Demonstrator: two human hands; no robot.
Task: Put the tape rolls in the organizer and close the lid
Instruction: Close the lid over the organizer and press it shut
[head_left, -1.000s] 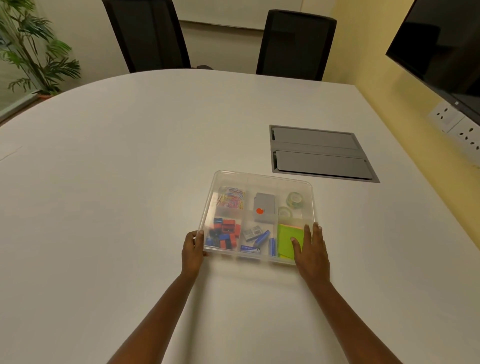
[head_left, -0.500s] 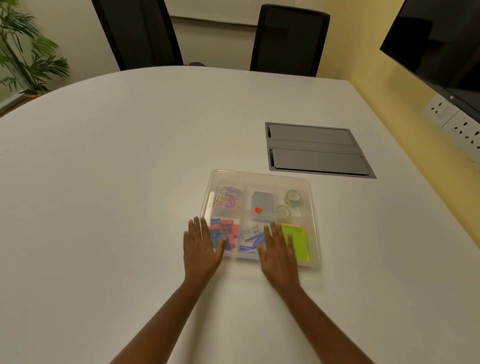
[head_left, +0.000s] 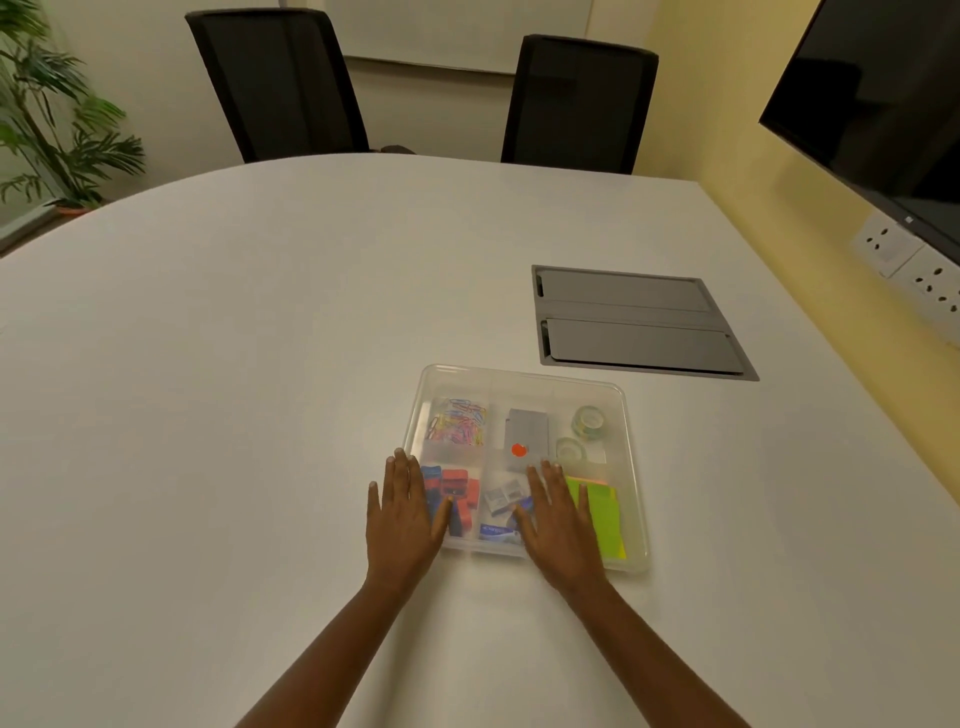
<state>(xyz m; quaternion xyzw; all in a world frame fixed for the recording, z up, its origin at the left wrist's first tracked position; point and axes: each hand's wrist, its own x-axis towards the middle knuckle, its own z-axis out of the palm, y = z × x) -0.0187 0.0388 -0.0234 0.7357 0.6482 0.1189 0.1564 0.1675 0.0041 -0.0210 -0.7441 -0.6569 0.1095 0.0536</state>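
Head view: both hands lie flat, fingers spread, gripping nothing, pressing the clear lid (head_left: 524, 382) of the organizer (head_left: 636, 519). Left hand (head_left: 402, 512) covers its near-left corner, right hand (head_left: 558, 522) its near middle. Two tape rolls (head_left: 588, 420) sit inside, beyond the right hand.

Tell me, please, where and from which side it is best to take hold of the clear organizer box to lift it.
Probably take the organizer box by its two short side edges, one hand from the left and one from the right. It is wide, flat and shallow, lying level on the table, with a rim all round for the grip. The left hand and right hand now lie flat on the lid.
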